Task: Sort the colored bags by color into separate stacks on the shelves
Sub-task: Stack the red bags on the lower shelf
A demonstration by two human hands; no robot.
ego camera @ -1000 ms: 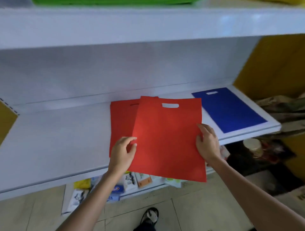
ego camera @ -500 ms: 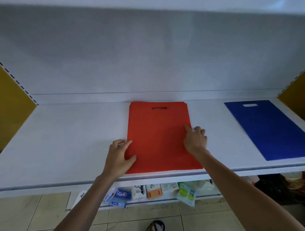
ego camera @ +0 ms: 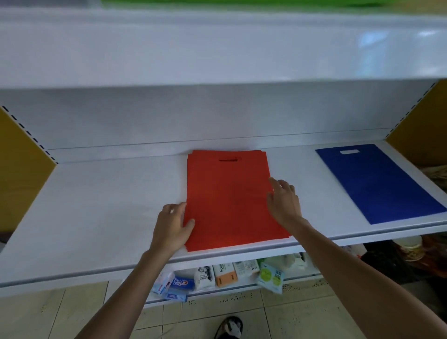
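A stack of red bags [ego camera: 229, 198] lies flat in the middle of the white shelf [ego camera: 96, 217], handle cut-outs toward the back wall. My left hand [ego camera: 173, 223] rests against the stack's left edge, thumb on the top bag. My right hand [ego camera: 284, 199] touches the right edge with straight fingers. A blue bag [ego camera: 377, 181] lies flat at the shelf's right end. On the shelf above, a strip of a green bag [ego camera: 229, 2] shows at the top of the view.
Yellow side panels [ego camera: 21, 174] close the shelf at left and right. A lower shelf holds several small product boxes [ego camera: 217, 275]. Tiled floor and my sandalled foot [ego camera: 229, 327] are below. Dark clutter sits at the lower right.
The top red bag, held tilted over the shelf edge a second ago, now lies squared on the red stack. Both hands have moved to the stack's side edges.
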